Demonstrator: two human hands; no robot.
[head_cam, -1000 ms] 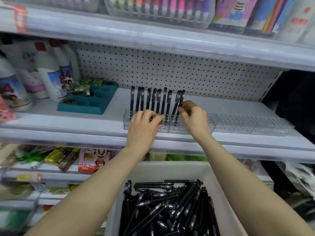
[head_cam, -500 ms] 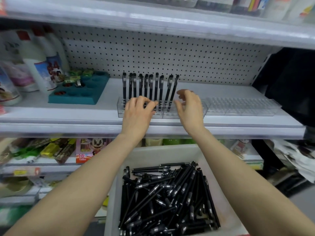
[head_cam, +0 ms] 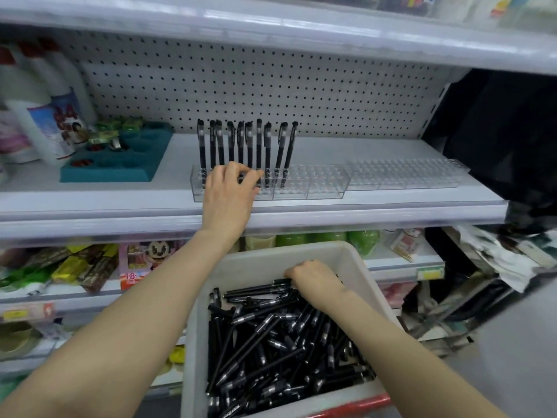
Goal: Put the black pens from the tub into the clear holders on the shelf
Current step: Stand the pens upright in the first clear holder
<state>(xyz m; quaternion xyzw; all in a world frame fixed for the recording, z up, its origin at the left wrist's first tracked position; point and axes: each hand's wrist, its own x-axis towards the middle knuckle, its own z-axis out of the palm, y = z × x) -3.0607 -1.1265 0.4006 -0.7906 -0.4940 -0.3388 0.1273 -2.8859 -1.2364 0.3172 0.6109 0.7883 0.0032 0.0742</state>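
Note:
A white tub (head_cam: 301,251) low in the centre holds a loose heap of black pens (head_cam: 271,342). On the shelf, a clear holder (head_cam: 313,185) carries several black pens standing upright (head_cam: 259,146) in its left part. A second clear holder (head_cam: 407,176) to its right has no pens in it. My left hand (head_cam: 229,194) is on the front of the first holder, fingers curled over its top by the pen bases. My right hand (head_cam: 316,282) is down in the tub's far end, knuckles up, fingers bent onto the pens. Its grip is hidden.
A teal tray (head_cam: 120,164) with round wells and white bottles (head_cam: 45,125) stand at the shelf's left. The shelf's front lip (head_cam: 361,215) runs between holder and tub. Packaged goods (head_cam: 90,267) fill the lower shelf. An upper shelf overhangs; a dark gap lies at the right.
My right hand left the holder's right side and dropped into the tub onto the pens. My left hand stayed on the holder. The view tilted downward.

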